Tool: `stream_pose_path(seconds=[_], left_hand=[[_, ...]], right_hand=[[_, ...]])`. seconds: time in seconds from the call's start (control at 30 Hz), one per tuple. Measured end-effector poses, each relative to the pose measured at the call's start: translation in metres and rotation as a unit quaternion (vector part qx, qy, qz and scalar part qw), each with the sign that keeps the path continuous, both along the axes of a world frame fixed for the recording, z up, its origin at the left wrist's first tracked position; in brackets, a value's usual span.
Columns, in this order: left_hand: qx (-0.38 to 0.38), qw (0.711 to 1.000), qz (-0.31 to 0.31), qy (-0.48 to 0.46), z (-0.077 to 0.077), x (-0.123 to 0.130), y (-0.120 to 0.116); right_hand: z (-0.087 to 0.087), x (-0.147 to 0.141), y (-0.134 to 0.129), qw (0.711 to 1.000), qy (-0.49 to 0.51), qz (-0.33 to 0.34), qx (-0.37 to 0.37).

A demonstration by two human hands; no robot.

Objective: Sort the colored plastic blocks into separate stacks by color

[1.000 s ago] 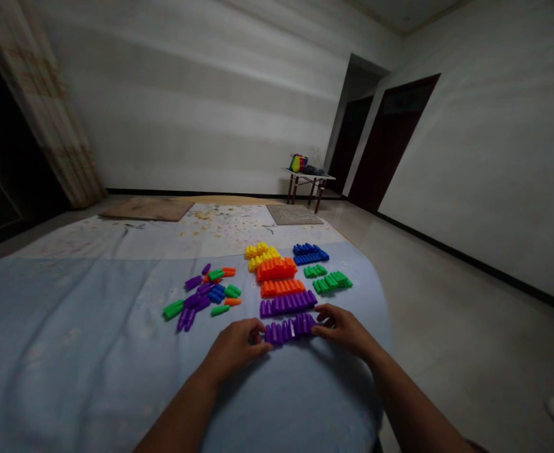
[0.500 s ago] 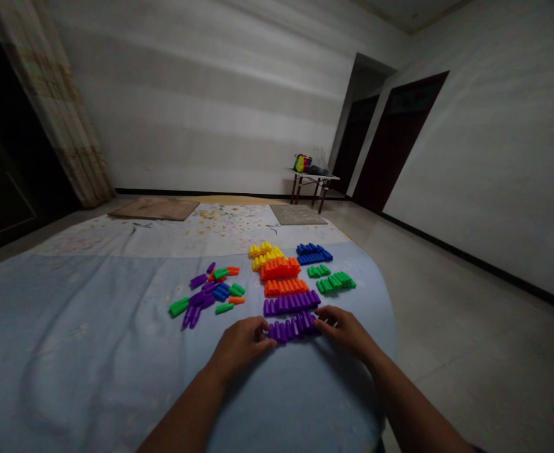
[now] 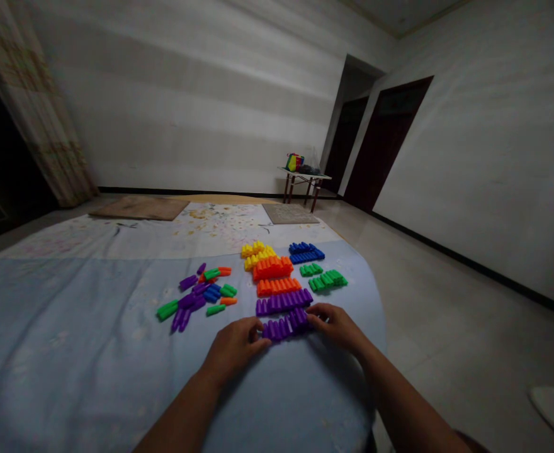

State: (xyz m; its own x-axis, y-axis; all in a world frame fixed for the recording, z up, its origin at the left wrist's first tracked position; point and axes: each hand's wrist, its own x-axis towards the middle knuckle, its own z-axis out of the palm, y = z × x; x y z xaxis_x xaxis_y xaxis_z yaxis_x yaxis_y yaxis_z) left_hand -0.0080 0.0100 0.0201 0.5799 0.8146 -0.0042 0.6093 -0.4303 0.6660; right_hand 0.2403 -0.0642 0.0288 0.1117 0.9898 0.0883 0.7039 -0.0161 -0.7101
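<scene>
The nearest row of purple pieces (image 3: 284, 326) lies between my two hands. My left hand (image 3: 239, 343) has thumb and fingers at its left end, and my right hand (image 3: 333, 324) touches its right end. Just beyond is a second purple row (image 3: 284, 302). Orange rows (image 3: 273, 268) and yellow rows (image 3: 258, 254) continue farther back. To their right sit green pieces (image 3: 328, 280) and blue pieces (image 3: 306, 253). A loose mixed pile (image 3: 196, 297) of purple, green, orange and blue pieces lies on the left.
A pale cloth (image 3: 92, 352) covers the table. Toward its far edge lie a brown board (image 3: 140, 207) and a greyish mat (image 3: 290, 214). A small side table (image 3: 305, 172) with a colourful bag (image 3: 294, 162) stands by the wall.
The camera view has shifted, so the pieces appear farther left. At the right end of the nearest purple row the pieces look pushed closer together. Both hands remain at its ends.
</scene>
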Motion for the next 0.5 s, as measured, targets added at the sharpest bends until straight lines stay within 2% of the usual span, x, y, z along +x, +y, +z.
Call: stream_pose_path(seconds=[0.13, 0.3, 0.4, 0.5], left_hand=[[-0.007, 1.0, -0.007, -0.013, 0.001, -0.002, 0.0], [0.01, 0.999, 0.011, -0.048, 0.006, -0.007, -0.001], [0.051, 0.993, 0.064, -0.08, 0.01, -0.014, 0.005], [0.115, 0.978, 0.148, -0.093, 0.016, -0.026, 0.017]], right_hand=[[-0.003, 0.006, 0.0, 0.999, 0.009, -0.031, 0.03], [-0.025, 0.018, 0.003, 0.989, 0.088, -0.109, 0.046], [-0.039, 0.02, 0.003, 0.98, 0.115, -0.152, 0.06], [-0.046, 0.018, 0.002, 0.981, 0.095, -0.154, 0.066]])
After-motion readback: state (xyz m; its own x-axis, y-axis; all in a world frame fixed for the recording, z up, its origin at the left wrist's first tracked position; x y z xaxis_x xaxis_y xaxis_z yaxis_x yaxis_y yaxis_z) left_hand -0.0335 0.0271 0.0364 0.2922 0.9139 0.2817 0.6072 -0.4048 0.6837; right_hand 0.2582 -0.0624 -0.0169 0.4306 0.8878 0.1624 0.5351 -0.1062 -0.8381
